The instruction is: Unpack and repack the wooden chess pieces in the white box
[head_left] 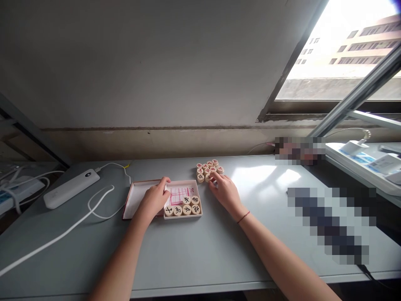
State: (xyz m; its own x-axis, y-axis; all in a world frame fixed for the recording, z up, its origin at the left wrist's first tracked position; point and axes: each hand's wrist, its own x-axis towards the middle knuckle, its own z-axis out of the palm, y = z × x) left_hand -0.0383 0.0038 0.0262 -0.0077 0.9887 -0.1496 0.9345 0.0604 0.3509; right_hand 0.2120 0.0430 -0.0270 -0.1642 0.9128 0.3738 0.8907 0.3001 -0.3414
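A shallow white box with its lid folded out to the left lies on the desk. Inside are several round wooden Chinese chess pieces with black characters, along the front and right, over a sheet with pink lines. My left hand is closed on the box's left edge, where lid and box meet. Beyond the box's right back corner stands a stacked cluster of more pieces, many with red characters. My right hand pinches a Chinese chess piece at the cluster's near side.
On the left of the grey desk lie a white power bank and a looping white cable. Blurred items are at the right. A wall runs behind, and metal shelf posts stand at both sides.
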